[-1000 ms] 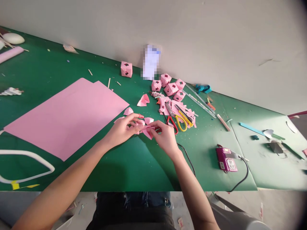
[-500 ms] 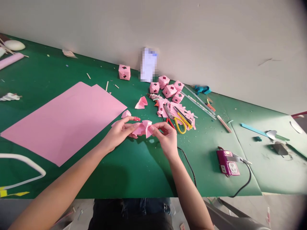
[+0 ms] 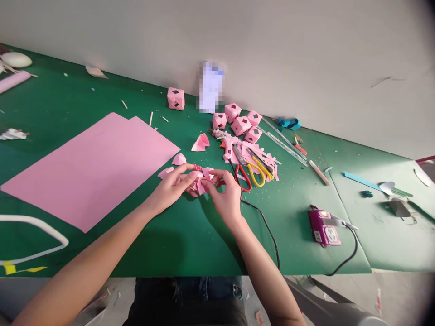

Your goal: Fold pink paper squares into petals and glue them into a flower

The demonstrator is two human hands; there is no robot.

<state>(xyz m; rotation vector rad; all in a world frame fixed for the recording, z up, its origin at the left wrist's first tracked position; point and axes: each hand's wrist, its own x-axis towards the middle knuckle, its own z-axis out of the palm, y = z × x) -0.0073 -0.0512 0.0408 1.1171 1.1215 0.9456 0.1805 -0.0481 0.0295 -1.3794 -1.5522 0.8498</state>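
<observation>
Both my hands meet over the green table (image 3: 190, 235) and pinch one small folded pink paper piece (image 3: 201, 183). My left hand (image 3: 171, 189) grips its left side with thumb and fingers closed. My right hand (image 3: 224, 194) closes on its right side, fingers curled over the paper. Loose folded pink pieces (image 3: 201, 142) lie just beyond the hands, and a large pink paper sheet (image 3: 91, 165) lies flat to the left.
Scissors with red and yellow handles (image 3: 249, 172) lie on pink scraps right of my hands. Several pink paper cubes (image 3: 239, 123) sit near the wall, one cube (image 3: 176, 98) apart. A purple power socket (image 3: 322, 225) with a black cord lies to the right.
My hands have drawn closer together, folding the pink piece smaller between them and lowering it toward the table. The view shifted slightly.
</observation>
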